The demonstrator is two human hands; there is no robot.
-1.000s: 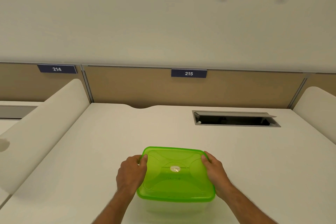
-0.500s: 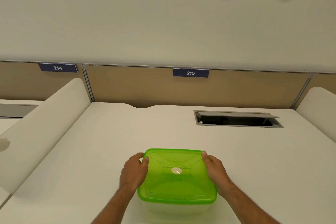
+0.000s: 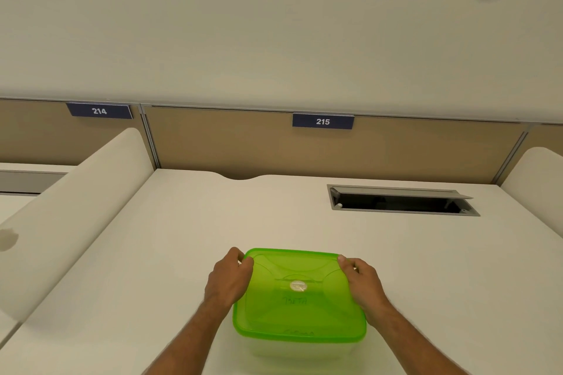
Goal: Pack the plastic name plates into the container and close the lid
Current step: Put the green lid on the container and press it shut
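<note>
- A green lid [image 3: 298,295] sits on a clear container [image 3: 300,350], which rests on a pale surface [image 3: 182,237] near its front edge, directly before the person.
- The left hand [image 3: 227,281] presses on the lid's far left corner; the right hand [image 3: 364,281] presses on the far right corner. The lid lies between them, inward from each set of fingers.
- Left fingers [image 3: 245,262] are curled over the rim, thumb on top; right fingers [image 3: 344,262] are curled likewise. Both hands grip the lid's edge, holding nothing else.
- Both hands are equally near the lid; the near corners lie toward the person (probably the next spots to press, if the seal is not yet complete).
- The lid is translucent, glossy plastic, a rounded rectangle with moulded ridges and a small round sticker [image 3: 298,285] at centre; faint handwriting sits below it.
- No name plates are visible; I cannot tell whether they are inside.
- Beyond, a dark cable slot [image 3: 399,201] is set into the surface, well apart from the container.
</note>
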